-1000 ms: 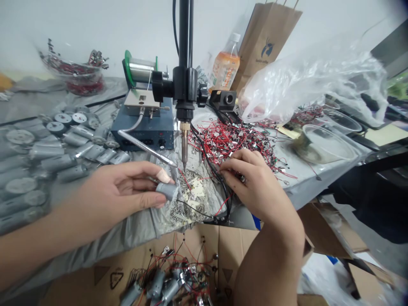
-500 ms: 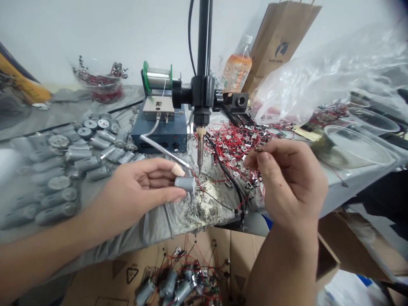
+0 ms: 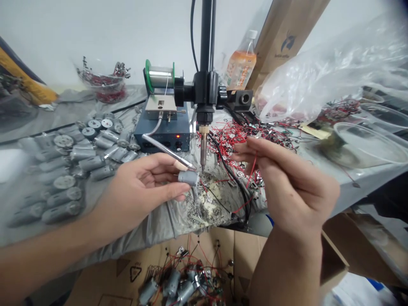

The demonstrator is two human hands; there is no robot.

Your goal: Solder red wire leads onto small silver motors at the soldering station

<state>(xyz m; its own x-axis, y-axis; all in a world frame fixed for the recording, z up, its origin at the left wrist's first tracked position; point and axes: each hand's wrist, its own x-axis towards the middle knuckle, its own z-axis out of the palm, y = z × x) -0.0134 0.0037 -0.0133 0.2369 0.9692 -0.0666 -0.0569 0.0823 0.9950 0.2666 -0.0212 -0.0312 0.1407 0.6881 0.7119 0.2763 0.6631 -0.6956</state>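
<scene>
My left hand [image 3: 149,180] is closed around a small grey motor [image 3: 188,177], pinched between thumb and fingers, its end turned to the right. A dark wire [image 3: 216,199] runs from near that end toward the table's front edge. Just above the motor, the tip of a clamped soldering iron [image 3: 203,157] points down, and the end of a metal solder feed tube [image 3: 172,151] lies close by. Further right, my right hand [image 3: 287,182] pinches a thin red wire [image 3: 254,165] between thumb and fingers; the wire's upper end is hidden by the fingers.
Behind stand a blue soldering station [image 3: 162,136] and a solder spool [image 3: 160,78]. Grey motors [image 3: 92,161] cover the left side; a pile of red wires [image 3: 223,140] lies to the right. Below, a cardboard box [image 3: 105,280] holds wired motors. Solder scraps [image 3: 207,204] litter the front edge.
My right fingers have straightened, and a red wire now shows between them. The motor in my left hand has tilted slightly. A red light on the soldering station is now lit. The view has shifted a little.
</scene>
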